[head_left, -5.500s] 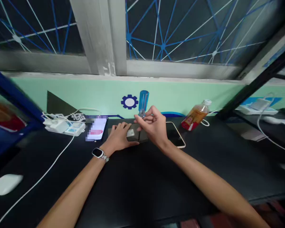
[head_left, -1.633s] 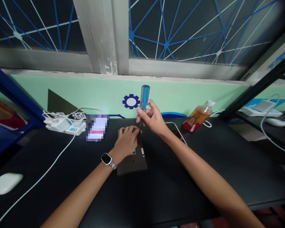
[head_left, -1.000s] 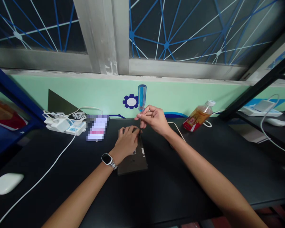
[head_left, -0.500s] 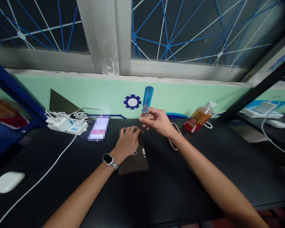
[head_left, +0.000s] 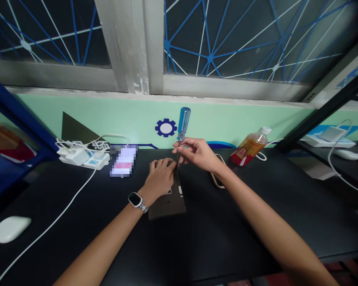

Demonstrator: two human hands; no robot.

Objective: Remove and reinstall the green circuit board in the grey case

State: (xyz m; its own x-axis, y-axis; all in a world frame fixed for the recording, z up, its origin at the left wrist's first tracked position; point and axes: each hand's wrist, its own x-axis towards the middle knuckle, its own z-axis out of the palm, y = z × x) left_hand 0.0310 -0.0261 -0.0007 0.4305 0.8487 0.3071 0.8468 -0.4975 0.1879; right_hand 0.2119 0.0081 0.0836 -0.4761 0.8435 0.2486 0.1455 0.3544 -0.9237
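Observation:
A dark grey flat rectangular device lies on the table, with a small silver piece on its right side; I cannot tell its exact kind. My left hand rests palm down across its upper part, fingers spread over the surface, hiding much of it. In my right hand, thumb and fingers pinch the thin shaft of a screwdriver with a clear blue handle. The screwdriver stands nearly upright, handle up, leaning slightly right. Its tip reaches the device's upper right edge beside my left fingertips, where the exact contact is hidden.
To the left are a lit phone, a white power strip with cables and a white rounded object. A tilted drink bottle and a pale-rimmed object are at right. The green wall rises close behind.
The screwdriver handle has tipped slightly left, and the fingers of my right hand have shifted on the shaft. My left hand and the device stay in place.

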